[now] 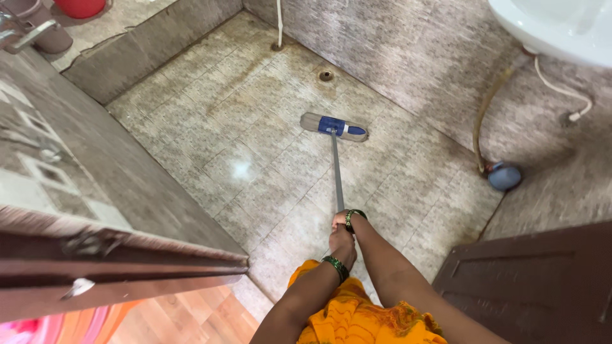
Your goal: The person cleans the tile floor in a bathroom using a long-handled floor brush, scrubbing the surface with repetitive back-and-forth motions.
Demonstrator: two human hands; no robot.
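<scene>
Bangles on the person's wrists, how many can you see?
2: a green bangle on the left wrist and a dark bangle on the right wrist, higher on the mop handle. More may be hidden.

White basin [561, 28], red bucket [80, 6], floor drain [326, 76]

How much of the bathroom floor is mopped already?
Hard to tell. One shiny patch on the floor tiles looks wet. Right now both hands, left hand below right hand, grip the mop handle, with the flat mop head near the drain. Brownish streaks near the wall remain.
</scene>
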